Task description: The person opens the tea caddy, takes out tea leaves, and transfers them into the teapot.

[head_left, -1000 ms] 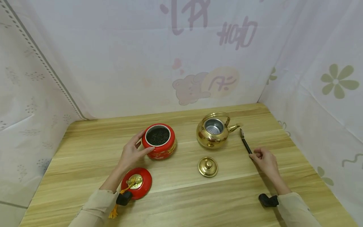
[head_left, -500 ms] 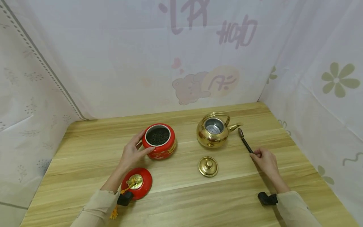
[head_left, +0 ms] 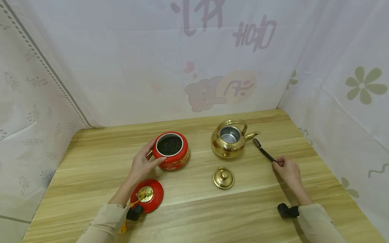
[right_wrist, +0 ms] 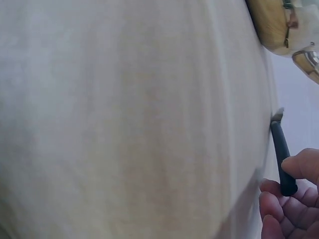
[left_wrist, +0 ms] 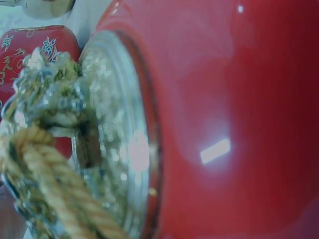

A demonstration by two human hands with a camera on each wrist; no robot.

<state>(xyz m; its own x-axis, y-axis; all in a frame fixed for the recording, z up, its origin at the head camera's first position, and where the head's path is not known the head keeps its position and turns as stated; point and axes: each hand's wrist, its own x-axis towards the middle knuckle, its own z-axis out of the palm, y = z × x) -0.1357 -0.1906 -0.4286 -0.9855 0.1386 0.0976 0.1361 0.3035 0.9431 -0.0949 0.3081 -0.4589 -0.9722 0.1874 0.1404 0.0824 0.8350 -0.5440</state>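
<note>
"What's new?"
"R hand (head_left: pixel 288 171), pinching scoop (head_left: pixel 265 153), just swung its tip nearer 10 o'clock, by teapot (head_left: pixel 225 150). Prob. only re-aiming."
"L hand (head_left: pixel 143 164)?"
"Thumb & fingers apart, vs. jar (head_left: pixel 174 163), its 2 o'clock."

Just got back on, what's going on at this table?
A person's left hand rests against an open red jar with dark contents; the right hand holds a black-handled scoop near the spout of a gold teapot. The teapot is uncovered, with a gold lid in front, and a red lid lies by the left forearm.
</note>
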